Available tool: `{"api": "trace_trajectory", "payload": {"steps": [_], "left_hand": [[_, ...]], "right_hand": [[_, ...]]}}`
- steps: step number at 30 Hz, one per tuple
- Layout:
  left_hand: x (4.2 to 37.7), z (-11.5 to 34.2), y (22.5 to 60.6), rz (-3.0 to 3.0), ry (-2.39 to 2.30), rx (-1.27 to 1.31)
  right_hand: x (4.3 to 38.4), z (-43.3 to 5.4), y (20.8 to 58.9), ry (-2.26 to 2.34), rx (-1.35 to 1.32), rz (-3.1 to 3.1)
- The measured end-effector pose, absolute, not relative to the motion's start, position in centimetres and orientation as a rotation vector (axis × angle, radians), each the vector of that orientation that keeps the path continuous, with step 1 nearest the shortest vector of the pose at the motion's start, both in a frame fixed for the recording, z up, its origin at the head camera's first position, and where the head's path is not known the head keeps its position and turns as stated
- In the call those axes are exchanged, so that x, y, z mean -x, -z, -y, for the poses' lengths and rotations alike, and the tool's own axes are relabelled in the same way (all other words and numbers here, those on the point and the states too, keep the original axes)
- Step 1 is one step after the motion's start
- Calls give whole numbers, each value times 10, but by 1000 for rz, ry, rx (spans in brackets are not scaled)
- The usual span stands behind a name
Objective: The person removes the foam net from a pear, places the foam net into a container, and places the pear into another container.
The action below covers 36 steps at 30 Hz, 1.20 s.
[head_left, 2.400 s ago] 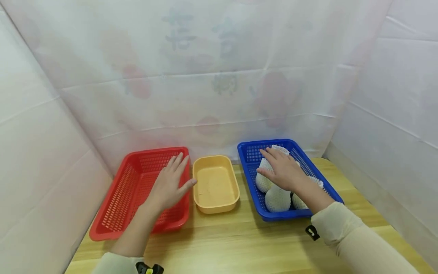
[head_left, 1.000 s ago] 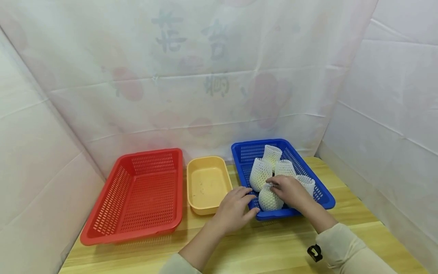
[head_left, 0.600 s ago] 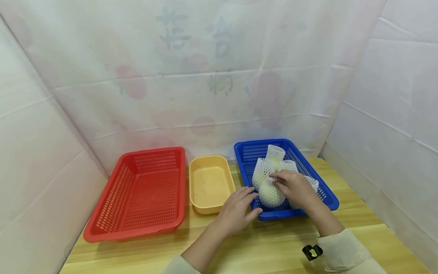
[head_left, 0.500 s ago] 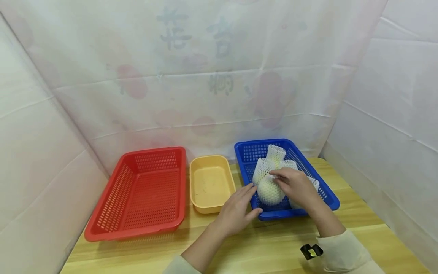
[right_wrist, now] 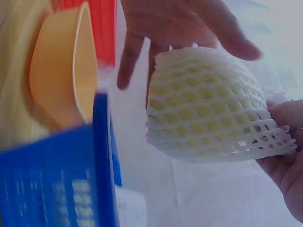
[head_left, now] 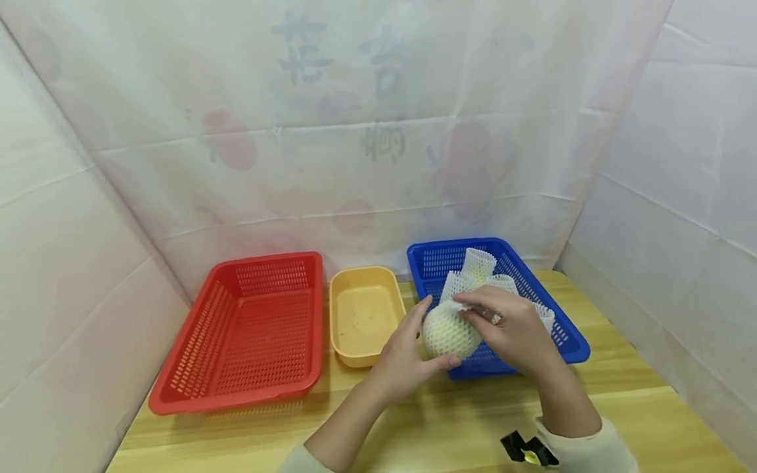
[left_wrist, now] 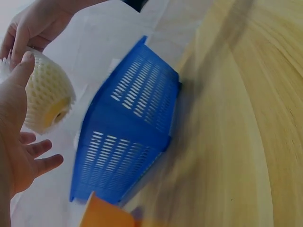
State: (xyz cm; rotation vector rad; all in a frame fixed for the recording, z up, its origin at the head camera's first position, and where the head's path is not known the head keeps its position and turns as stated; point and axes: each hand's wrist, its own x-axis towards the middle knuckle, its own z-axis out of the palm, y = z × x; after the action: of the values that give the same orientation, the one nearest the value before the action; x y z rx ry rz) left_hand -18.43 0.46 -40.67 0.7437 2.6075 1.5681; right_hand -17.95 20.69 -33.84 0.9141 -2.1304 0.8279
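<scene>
A round yellow fruit in a white foam net (head_left: 451, 332) is held up over the near left corner of the blue basket (head_left: 582, 351). My right hand (head_left: 514, 328) pinches the loose end of the net. My left hand (head_left: 402, 361) is spread around the fruit's left side, its thumb below. In the right wrist view, the left hand's fingers (right_wrist: 165, 28) extend straight behind the netted fruit (right_wrist: 203, 109). In the left wrist view the fruit's dark-centred end (left_wrist: 57, 115) shows bare at the net's opening. Several more netted fruits (head_left: 478, 265) sit in the basket, partly hidden by my right hand.
To the left stands a red basket (head_left: 236, 397) with nothing in it. Between the baskets is a shallow yellow tub (head_left: 363, 361), with small dark specks on its floor. All stand on a wooden table (head_left: 633, 407) enclosed by white cloth walls (head_left: 355, 171).
My left hand moved from over the red basket to the blue one. My right hand took hold of a fruit's net and lifted it left and upward toward the left hand.
</scene>
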Motion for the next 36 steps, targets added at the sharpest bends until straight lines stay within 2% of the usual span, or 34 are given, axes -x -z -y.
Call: {"api": "trace_trajectory", "payload": {"steps": [5,13,26,36], "left_hand": [[178,14,406,-2472,-1716,-769],[169,43,421,-2489,-1699,-867],[161,61,454,-2372,-1612,-771],[161,76,465,-2294,-1634,-735]], "right_hand": [[174,-188,345,-928,-1028,2144],[172,-164,368,-1057,-1130,2178],[170,-144,407,-1054,-1146,2319],[174,-127,416,-945,-1190,2443]]}}
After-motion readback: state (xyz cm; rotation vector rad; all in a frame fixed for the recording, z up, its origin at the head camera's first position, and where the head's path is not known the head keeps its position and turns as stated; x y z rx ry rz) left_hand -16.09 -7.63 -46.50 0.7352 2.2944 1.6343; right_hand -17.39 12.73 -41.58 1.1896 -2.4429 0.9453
